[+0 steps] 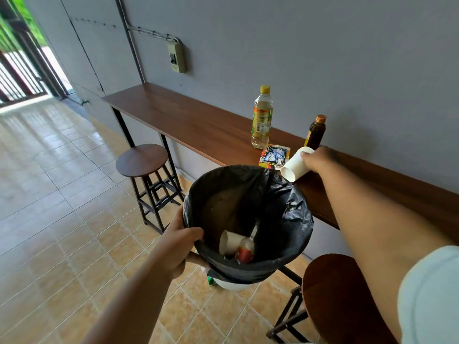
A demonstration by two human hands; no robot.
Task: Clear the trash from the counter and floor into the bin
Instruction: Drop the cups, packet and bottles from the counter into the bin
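Note:
My left hand (180,244) grips the near-left rim of the bin (293,234), which is lined with a black bag and held up beside the wooden counter (188,120). Inside lie a paper cup (229,242) and a red-labelled wrapper (244,254). My right hand (319,158) holds a white paper cup (294,165), tilted mouth-down just above the bin's far rim. On the counter stand a clear bottle with a yellow cap (262,117) and a small brown bottle (316,131), with flat sachets (274,155) between them.
One round wooden stool (141,158) stands left of the bin, another (335,294) at the lower right. Something white and green (223,284) lies on the tiled floor under the bin. A switch box (176,57) hangs on the grey wall.

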